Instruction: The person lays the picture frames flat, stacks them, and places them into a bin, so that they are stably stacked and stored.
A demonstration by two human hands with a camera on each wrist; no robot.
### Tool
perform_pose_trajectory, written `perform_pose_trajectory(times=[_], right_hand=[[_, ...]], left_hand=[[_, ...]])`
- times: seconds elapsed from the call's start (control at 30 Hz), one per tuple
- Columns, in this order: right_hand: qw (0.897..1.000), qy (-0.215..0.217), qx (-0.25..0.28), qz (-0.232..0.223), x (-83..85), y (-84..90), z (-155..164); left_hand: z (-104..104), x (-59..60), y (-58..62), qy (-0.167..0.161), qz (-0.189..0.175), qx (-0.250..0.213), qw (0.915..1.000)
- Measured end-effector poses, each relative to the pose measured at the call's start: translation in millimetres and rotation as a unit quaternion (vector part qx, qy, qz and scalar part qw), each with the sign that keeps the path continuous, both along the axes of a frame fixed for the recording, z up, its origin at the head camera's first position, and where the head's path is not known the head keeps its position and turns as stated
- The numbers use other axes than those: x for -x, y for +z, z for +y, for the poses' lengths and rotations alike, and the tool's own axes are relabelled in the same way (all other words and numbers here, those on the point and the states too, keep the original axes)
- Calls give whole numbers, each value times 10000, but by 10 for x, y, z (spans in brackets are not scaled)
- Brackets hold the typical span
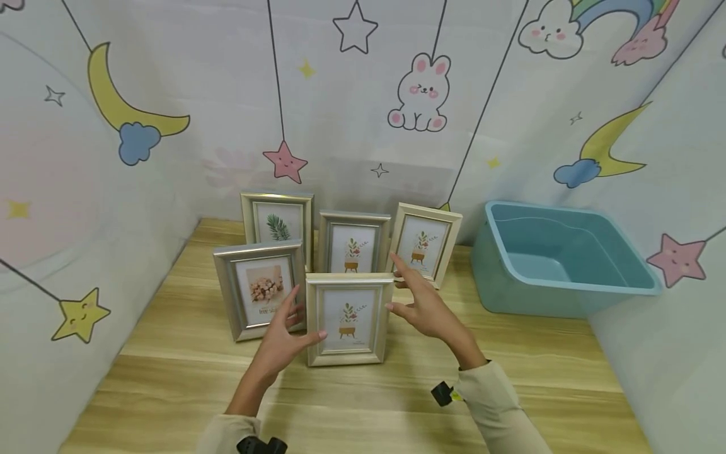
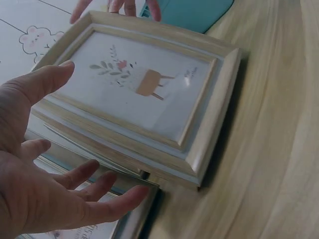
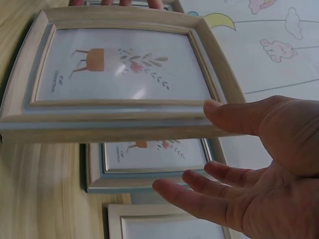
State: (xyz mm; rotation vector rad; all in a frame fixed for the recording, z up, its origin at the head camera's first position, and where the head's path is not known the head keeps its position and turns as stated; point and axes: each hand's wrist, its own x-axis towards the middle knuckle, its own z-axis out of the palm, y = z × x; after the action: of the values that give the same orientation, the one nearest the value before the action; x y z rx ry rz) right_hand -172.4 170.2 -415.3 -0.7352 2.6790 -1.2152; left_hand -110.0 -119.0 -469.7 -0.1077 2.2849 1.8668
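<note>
A light champagne picture frame (image 1: 350, 320) with a potted-plant print stands upright at the front, between the two hands. Beside its left edge is the left hand (image 1: 279, 347), thumb stretched toward the frame's face and fingers spread behind. The right hand (image 1: 426, 308) is at the opposite edge with its fingers extended; in the right wrist view its thumb (image 3: 234, 117) overlaps the frame's border. Neither hand curls round the frame. Left of it stands a silver frame (image 1: 227, 290) with a pinkish print, partly behind the left fingers.
Behind stand a gold-edged frame (image 1: 278, 221) with a green leaf print, a grey-silver frame (image 1: 354, 236) and a tilted cream frame (image 1: 425, 243). A blue plastic tub (image 1: 539, 293) sits at the right of the wooden table (image 1: 187, 391), near the cartoon-printed backdrop (image 1: 351, 107).
</note>
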Motion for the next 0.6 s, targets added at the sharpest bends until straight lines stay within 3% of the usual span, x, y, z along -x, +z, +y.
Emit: perform_pose_trajectory(times=[0.2,0.6], right_hand=[[9997,201,41,112,15,-45,-111],[9973,310,28,662,-10,-75,-175]], left_hand=[[-5,4,-105,-23,41,-140,9999],[25,2,-142,-150,2,-164,9998]])
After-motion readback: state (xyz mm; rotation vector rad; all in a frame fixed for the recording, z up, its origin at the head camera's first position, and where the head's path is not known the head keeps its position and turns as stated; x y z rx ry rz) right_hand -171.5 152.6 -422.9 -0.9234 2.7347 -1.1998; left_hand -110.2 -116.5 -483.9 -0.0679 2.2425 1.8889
